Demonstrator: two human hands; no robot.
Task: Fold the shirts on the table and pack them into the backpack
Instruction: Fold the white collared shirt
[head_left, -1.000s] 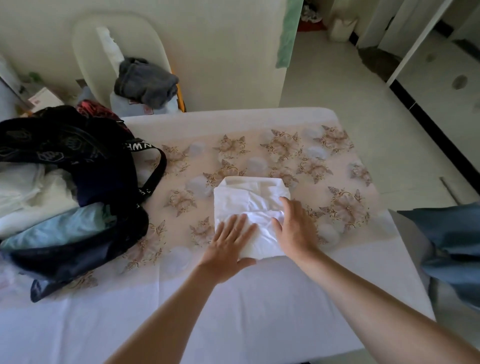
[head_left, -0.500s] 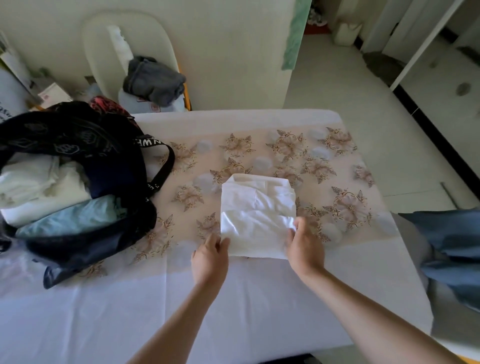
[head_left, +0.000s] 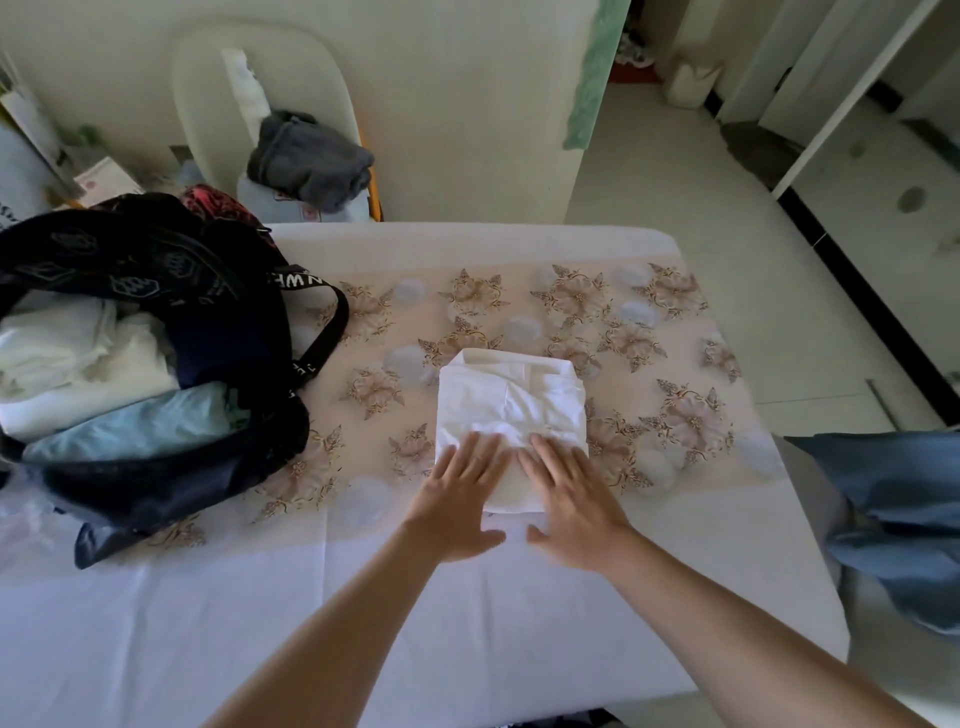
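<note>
A white shirt (head_left: 511, 400), folded into a compact rectangle, lies in the middle of the table on the flowered cloth. My left hand (head_left: 460, 496) lies flat with straight fingers on its near left part. Beside it, my right hand (head_left: 571, 499) presses flat on the near right part. A black backpack (head_left: 171, 291) stands wide open at the table's left. Inside it are folded white clothes (head_left: 67, 364) and a light blue garment (head_left: 135, 426).
The table (head_left: 467, 649) is covered with a white and flowered cloth. A chair with a grey garment (head_left: 306, 156) stands behind the far edge. Blue fabric (head_left: 898, 519) hangs at the right. Tiled floor runs along the right side.
Half a second ago both hands held the near corners of the folded shirt at its sides. Now they lie flat on top of its near half, close together.
</note>
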